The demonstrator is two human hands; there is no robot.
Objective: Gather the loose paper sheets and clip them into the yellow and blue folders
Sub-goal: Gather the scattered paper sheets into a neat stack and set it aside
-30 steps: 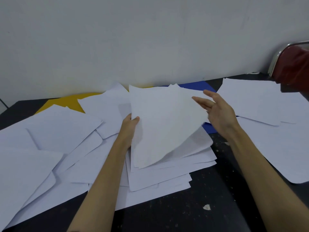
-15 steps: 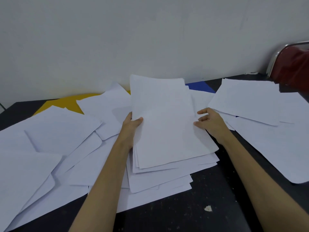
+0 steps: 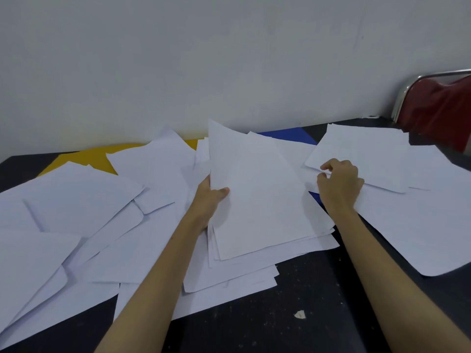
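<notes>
Left hand (image 3: 210, 197) clamps paper stack (image 3: 260, 200); right hand (image 3: 340, 183) pinches loose sheet (image 3: 362, 159); two folders half-buried.

Thin matt white paper in the gathered stack of sheets (image 3: 257, 200), faintly grainy, edges slightly curled; same plain matt paper in the loose sheets (image 3: 76, 207) spread around. Smooth, flat-coloured card or plastic in the yellow folder (image 3: 84, 159) and blue folder (image 3: 288, 136), hard to say which. Dark matt table top (image 3: 293, 309), speckled with pale flecks and a torn paper scrap (image 3: 300, 314). Shiny chromed metal tube framing the chair (image 3: 438, 108), dull red padding. Matt painted wall (image 3: 229, 59), lightly uneven
</notes>
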